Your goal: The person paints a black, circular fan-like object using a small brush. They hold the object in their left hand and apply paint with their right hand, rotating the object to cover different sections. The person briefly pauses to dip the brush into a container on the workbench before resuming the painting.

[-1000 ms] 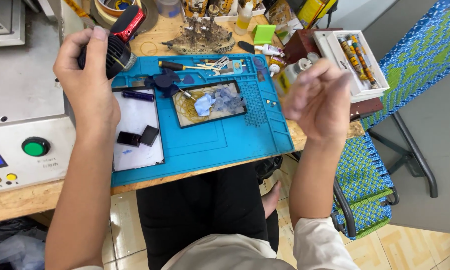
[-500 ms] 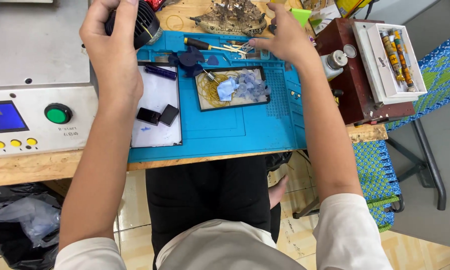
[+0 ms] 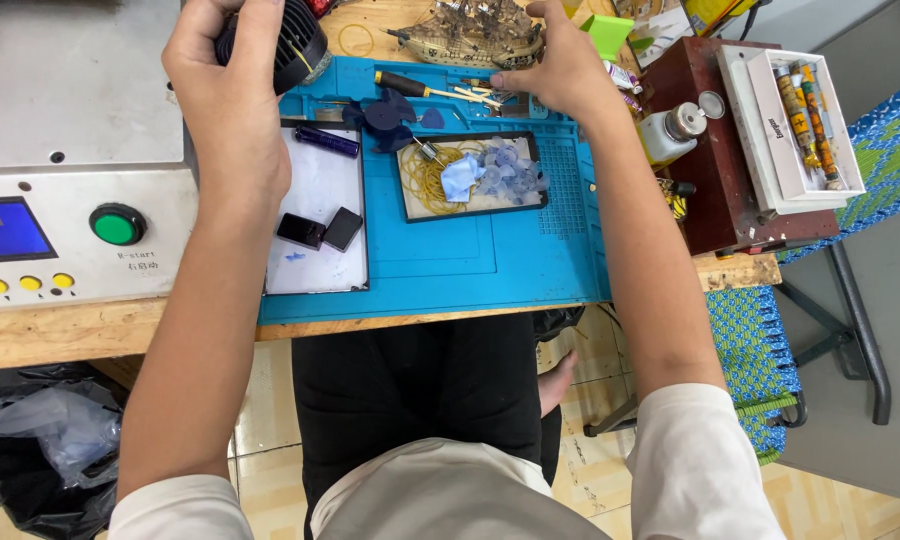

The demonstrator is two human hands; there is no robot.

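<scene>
A black round fan [image 3: 288, 40] is clamped in the left hand [image 3: 232, 110]. The right hand [image 3: 560, 70] is laid with fingers spread loosely on small parts at the far edge of the blue mat [image 3: 450, 270]. Yellow rubber bands [image 3: 425, 178] and pale blue scraps [image 3: 500, 172] are held in the black tray [image 3: 470, 212].

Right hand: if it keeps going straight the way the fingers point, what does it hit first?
Probably the model ship. The right hand lies at the far edge of the blue mat, fingers pointing left and slightly away over small tools; the ship's hull sits just beyond the fingertips. Depth is unclear.

right hand [image 3: 560, 70]: moved from raised off the mat's right edge to resting at the blue mat's [image 3: 470, 270] far edge, by the tools.
left hand [image 3: 232, 100]: round black part [image 3: 292, 42] carried toward the mat's far-left corner.
</scene>
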